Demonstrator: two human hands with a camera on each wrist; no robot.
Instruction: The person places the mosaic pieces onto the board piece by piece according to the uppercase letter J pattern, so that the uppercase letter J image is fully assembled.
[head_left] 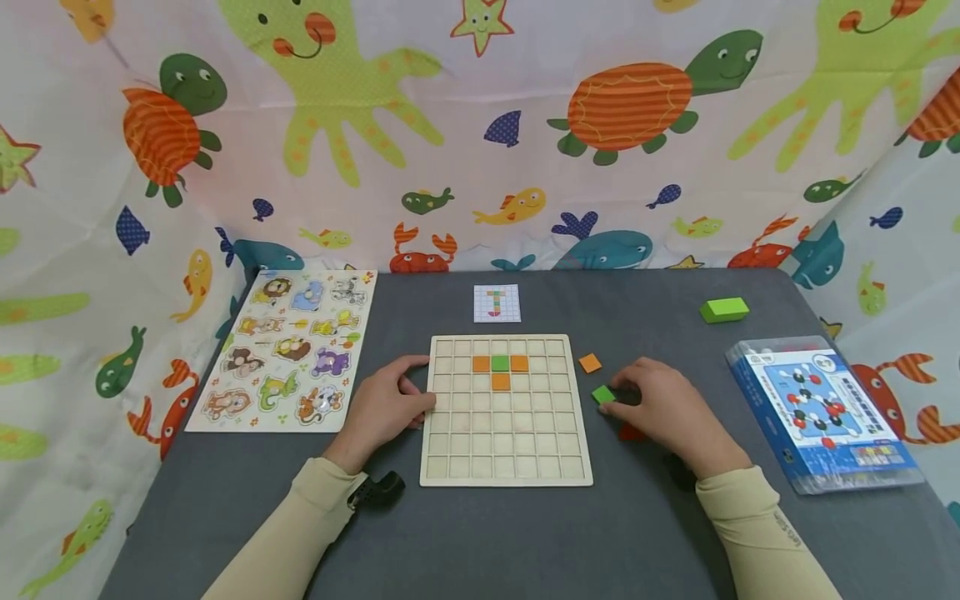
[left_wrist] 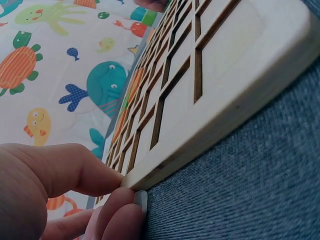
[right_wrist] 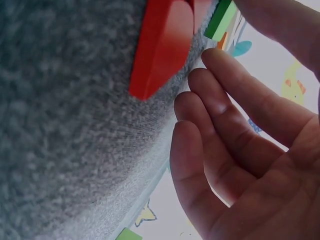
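A square wooden grid board [head_left: 507,462] lies on the table, with three orange tiles and one green tile [head_left: 500,363] in its upper rows. At the board's left edge my left hand [head_left: 384,408] holds on, the thumb touching the rim and the other fingers bent beside it. To the right of the board, my right hand [head_left: 667,408] has thumb and index finger at a loose green tile [head_left: 603,394], pinching it. Red pieces [right_wrist: 162,50] lie close by on the table, partly hidden under that hand in the head view. A loose orange tile [head_left: 590,362] lies just beyond.
Behind the board lies a small card [head_left: 497,303] with a coloured J-shaped pattern. An animal picture board [head_left: 285,350] is at left. At right are a green block [head_left: 724,310] and a blue boxed set [head_left: 825,408]. Printed cloth [head_left: 450,233] hangs behind the grey table [head_left: 510,542].
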